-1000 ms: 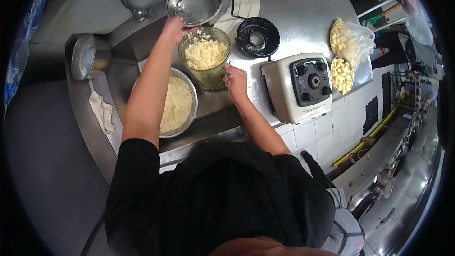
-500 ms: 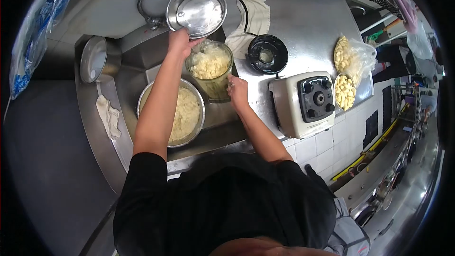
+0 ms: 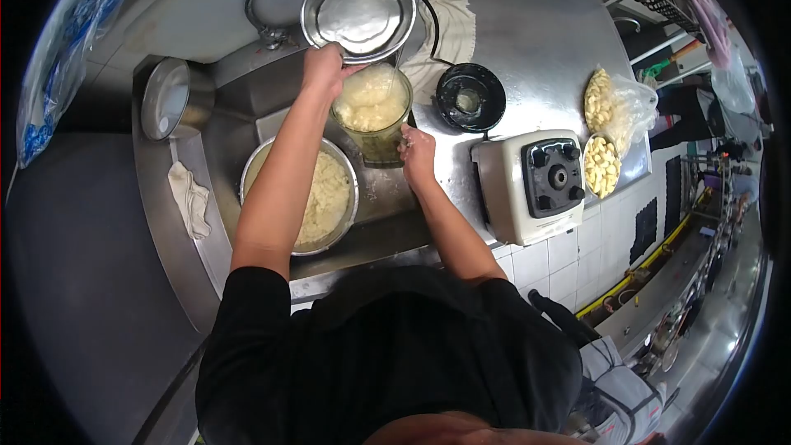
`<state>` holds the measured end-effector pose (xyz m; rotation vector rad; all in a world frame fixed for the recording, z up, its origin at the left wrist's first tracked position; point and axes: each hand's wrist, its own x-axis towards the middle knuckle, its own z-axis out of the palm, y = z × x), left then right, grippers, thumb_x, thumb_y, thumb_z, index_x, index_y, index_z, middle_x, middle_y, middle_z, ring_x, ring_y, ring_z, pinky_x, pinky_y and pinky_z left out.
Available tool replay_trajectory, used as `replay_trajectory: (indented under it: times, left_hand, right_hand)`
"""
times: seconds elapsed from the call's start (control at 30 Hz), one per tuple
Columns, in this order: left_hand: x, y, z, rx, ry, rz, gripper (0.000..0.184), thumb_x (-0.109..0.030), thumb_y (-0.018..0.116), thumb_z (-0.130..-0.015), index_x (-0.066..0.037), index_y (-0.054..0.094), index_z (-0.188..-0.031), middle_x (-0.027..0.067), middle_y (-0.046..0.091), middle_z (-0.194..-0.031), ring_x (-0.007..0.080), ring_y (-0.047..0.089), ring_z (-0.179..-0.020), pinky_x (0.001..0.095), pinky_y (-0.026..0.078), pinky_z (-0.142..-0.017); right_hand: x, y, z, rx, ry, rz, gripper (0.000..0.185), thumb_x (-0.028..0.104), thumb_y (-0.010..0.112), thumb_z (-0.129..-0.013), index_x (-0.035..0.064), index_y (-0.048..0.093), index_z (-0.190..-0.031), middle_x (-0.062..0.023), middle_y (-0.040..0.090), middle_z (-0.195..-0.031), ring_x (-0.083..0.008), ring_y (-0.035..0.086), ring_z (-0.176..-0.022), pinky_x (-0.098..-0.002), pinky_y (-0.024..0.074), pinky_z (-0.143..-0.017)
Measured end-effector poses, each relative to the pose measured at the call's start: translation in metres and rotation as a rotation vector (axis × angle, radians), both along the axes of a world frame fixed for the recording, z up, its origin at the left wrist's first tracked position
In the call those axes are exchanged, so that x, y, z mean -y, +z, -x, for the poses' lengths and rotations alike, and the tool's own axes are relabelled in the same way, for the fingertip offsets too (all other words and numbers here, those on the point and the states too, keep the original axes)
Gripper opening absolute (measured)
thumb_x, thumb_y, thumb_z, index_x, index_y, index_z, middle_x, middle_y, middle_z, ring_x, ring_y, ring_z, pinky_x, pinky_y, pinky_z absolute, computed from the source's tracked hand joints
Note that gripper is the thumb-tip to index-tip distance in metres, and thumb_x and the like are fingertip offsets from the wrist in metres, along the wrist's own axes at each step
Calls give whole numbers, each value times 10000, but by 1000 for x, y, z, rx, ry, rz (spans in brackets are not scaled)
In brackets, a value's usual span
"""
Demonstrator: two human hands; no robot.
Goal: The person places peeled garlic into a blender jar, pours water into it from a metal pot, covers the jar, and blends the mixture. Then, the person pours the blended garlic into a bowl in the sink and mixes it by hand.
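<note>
My left hand [image 3: 324, 72] is closed on the rim of a shiny metal bowl [image 3: 358, 16], which it holds tilted at the back edge of the sink. Just below the bowl's lip stands a clear blender jar [image 3: 379, 144], filled near its top with pale, chopped pieces in cloudy liquid [image 3: 375, 99]. My right hand [image 3: 418, 151] grips the jar's handle side; the handle itself is mostly hidden by the fingers. Under my left forearm, a large metal bowl of pale, mashed-looking food [image 3: 325, 198] rests in the sink.
On the steel counter to the right are a black round blender lid-like piece [image 3: 470, 97], a white cloth [image 3: 449, 25] and the blender base [image 3: 527, 185]. Beyond it sit two containers of peeled pale pieces [image 3: 601, 165]. A faucet [image 3: 270, 12] and metal pot [image 3: 169, 99] are at left.
The metal bowl has moved slightly right and tipped further toward the jar. The jar's contents now look wetter and cloudy, with liquid among the pieces. My right hand keeps its grip.
</note>
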<state>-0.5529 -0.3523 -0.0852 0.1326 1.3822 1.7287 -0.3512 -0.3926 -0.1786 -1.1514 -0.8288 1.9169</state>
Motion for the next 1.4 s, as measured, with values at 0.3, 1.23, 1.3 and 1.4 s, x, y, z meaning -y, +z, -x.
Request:
replay_trajectory:
  times: [0.3,1.23,1.3,1.4]
  left_hand:
    - [-12,18,7,-24,-135,84,299,-17,382,-833,124,413,-1095,228,508,-1050,328,576,-914,441,561,-758]
    - [99,86,-36,-1510,-886,234,364,-330,542,-833,-42,611,-1045,189,570,-1096,338,522,-1036,396,401,-897]
    - [79,90,-39,-1477,-1123,333,394,-337,496,-848,-34,580,-1085,221,574,-1066,355,543,-995,395,413,-879]
    - [61,108,-46,-1509,-1401,520,468,-388,445,-847,-22,563,-1113,222,574,-1081,350,548,-999,387,415,-875]
  right_hand:
    - [4,-6,-5,-28,-5,-2,250,155,572,-793,84,478,-572,24,407,-514,-80,374,-417,-214,290,-398]
    - [20,73,-13,-104,112,-147,246,178,560,-775,74,480,-567,3,414,-493,-96,384,-417,-231,282,-398]
    - [21,84,-11,-152,118,-161,272,204,596,-771,82,477,-559,-2,415,-485,-108,409,-421,-234,286,-397]
    - [26,95,-11,-152,89,-143,278,204,605,-773,79,482,-557,-9,423,-485,-119,421,-421,-236,285,-391]
